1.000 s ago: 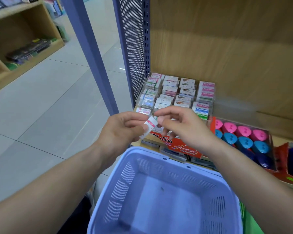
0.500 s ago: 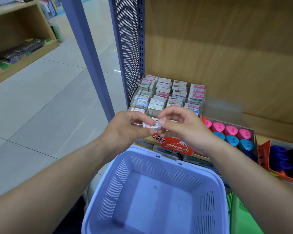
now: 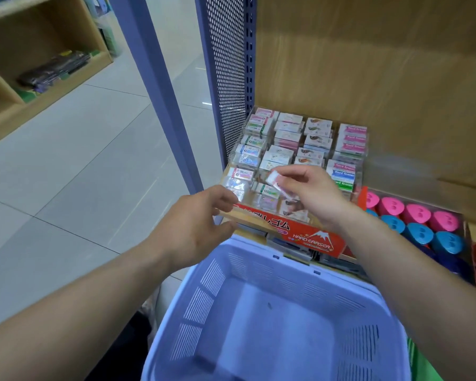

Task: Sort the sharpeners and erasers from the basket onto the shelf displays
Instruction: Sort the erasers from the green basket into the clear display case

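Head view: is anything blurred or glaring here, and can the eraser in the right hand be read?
Head view: the eraser pinched by the right hand is motion-smeared, its print unreadable; the red Hard Eraser box reads clearly; the wooden back panel is smeared too; a small glare spot sits on the floor tiles.

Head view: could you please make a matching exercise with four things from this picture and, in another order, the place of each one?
Things:
1. small white eraser with pink sleeve
2. lavender plastic basket
3. pink plastic sharpeners
4. left hand

Places:
A. right of the clear eraser display
B. lowest in view, under both forearms
C. in the grip of the right hand
D. by the left end of the red cardboard box

Pairs: 1-C, 2-B, 3-A, 4-D
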Motion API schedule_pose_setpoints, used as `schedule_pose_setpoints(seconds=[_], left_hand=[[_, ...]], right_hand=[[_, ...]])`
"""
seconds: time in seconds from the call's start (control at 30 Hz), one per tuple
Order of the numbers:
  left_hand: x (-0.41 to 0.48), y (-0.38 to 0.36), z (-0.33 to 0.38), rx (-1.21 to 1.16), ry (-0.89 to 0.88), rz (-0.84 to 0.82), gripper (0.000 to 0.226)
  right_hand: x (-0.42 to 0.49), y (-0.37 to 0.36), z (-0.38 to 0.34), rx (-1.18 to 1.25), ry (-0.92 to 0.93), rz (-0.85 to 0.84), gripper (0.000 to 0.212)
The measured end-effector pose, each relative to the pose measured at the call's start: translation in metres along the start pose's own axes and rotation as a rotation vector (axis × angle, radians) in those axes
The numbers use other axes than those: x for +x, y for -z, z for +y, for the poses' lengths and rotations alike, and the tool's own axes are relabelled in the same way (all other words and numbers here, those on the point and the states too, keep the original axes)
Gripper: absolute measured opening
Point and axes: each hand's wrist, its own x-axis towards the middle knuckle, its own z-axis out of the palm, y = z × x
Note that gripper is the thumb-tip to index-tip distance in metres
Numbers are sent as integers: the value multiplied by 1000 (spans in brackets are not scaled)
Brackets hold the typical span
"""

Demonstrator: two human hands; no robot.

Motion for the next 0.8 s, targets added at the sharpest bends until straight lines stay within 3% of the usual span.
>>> schedule_pose_setpoints(seconds=[0.13, 0.33, 0.6, 0.7, 0.8], left_hand=[[0, 3, -11, 142, 5, -67, 34], [2, 2, -16, 28, 70, -104, 35], [1, -1, -16, -15, 90, -108, 25], [0, -1, -16, 10, 84, -119, 25], [-2, 1, -12, 31, 69, -108, 23]], right_hand=[[41, -1, 14, -396, 133, 77, 9], [61, -21, 27, -867, 162, 93, 15], [58, -23, 36, -1011, 203, 64, 10], [52, -20, 38, -1195, 220, -20, 21], [45, -14, 37, -1155, 212, -99, 28]])
